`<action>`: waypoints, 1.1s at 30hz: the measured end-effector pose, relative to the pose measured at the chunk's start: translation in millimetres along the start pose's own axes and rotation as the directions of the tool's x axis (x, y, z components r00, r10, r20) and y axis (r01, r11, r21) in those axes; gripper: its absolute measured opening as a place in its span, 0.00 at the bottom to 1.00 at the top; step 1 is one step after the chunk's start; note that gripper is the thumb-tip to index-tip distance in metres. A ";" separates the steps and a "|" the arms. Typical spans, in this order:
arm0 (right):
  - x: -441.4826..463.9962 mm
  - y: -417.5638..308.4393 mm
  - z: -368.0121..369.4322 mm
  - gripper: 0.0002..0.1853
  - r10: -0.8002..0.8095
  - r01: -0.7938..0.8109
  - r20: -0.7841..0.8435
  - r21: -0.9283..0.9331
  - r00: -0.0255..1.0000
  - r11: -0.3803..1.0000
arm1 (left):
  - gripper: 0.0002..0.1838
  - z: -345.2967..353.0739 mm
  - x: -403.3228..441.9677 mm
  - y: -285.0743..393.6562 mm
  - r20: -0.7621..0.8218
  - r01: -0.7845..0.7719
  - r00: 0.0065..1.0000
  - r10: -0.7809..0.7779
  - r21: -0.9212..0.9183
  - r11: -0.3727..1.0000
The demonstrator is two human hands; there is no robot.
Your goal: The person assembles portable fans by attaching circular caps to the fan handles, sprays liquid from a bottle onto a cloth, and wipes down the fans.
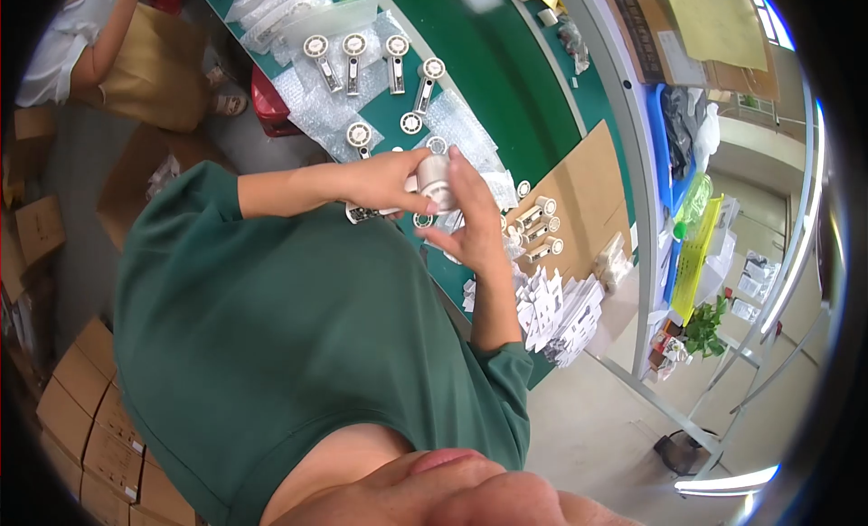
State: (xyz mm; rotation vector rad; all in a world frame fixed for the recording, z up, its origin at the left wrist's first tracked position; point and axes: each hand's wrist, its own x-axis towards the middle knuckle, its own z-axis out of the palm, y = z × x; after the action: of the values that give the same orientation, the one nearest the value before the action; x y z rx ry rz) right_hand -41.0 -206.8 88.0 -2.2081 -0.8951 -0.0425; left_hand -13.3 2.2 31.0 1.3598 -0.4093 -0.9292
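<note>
A white handheld fan with a thick round head (435, 184) is between my hands, over the near edge of the table. My left hand (395, 179) is closed on it from the left, thumb and fingers at the round head. From the right, my right hand (476, 220) curves against the same head, its thumb lower and apart from the fingers. A printed handle part (362, 213) shows under my left hand; I cannot tell whether it belongs to the held fan. Just beyond my hands lie another fan (359, 136) and a loose round grille (411, 123).
Several fans (353, 61) lie on bubble wrap (316, 119) at the back left. More fans (540, 226) rest on a cardboard sheet (579, 183) at right, by folded white papers (565, 314). A metal shelf post (644, 164) stands at right. Another person's arm (108, 38) is at upper left.
</note>
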 end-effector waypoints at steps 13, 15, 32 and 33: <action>-27.2 5.7 51.3 0.47 0.477 -0.302 -0.285 0.489 0.831 0.818 | 0.40 17.6 -15.1 -0.4 -0.177 -0.271 0.890 0.420 0.537 0.799; -25.9 -3.9 49.3 0.48 0.438 -0.269 -0.319 0.456 0.840 0.848 | 0.37 19.7 -20.8 -1.3 -0.162 -0.348 0.850 0.502 0.542 0.765; 11.6 -2.1 83.3 0.52 0.532 -0.146 -0.429 0.662 0.730 0.735 | 0.37 16.9 3.5 -17.3 -0.362 -0.484 0.725 0.585 0.336 0.808; 9.9 3.2 85.8 0.47 0.523 -0.104 -0.429 0.692 0.737 0.715 | 0.37 15.5 7.5 -20.8 -0.368 -0.501 0.718 0.590 0.316 0.806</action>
State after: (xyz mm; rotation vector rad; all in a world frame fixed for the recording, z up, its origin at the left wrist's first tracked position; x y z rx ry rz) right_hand -51.3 -146.9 26.6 -1.5115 -0.0834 -0.2277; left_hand -26.9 -12.3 12.7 1.4617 -0.5137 -0.0589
